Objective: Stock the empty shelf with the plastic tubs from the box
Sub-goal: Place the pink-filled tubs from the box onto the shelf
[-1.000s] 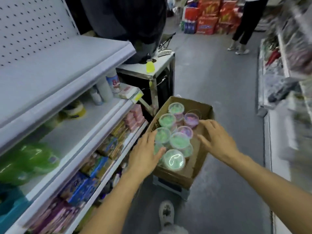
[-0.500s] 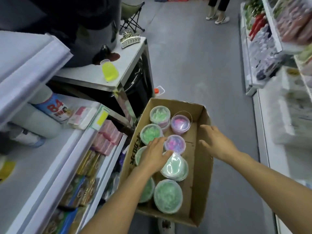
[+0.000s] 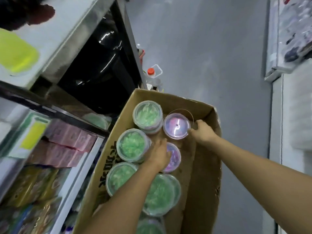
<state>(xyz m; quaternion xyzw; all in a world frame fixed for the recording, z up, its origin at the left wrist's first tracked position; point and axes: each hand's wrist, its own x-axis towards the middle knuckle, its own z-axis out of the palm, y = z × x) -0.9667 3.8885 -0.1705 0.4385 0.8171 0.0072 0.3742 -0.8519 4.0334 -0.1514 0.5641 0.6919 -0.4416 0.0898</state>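
An open cardboard box on the floor holds several round clear plastic tubs, most with green contents and two with purple. My left hand lies over the near purple tub, fingers dipping between it and a green tub; whether it grips is hidden. My right hand is at the box's far right, thumb and fingers pinched on the rim of the far purple tub, which has a thin wire handle. Another green tub stands stacked at the far left.
To the left stands shelving with pink packs and colourful boxes. A steel table with a black bag under it stands beyond. A red-capped bottle sits behind the box. Grey aisle floor runs ahead, white shelving on the right.
The view has tilted down and closer to the box. My left hand shifted from a green tub onto the near purple tub. My right hand moved from the box's right wall to the far purple tub.
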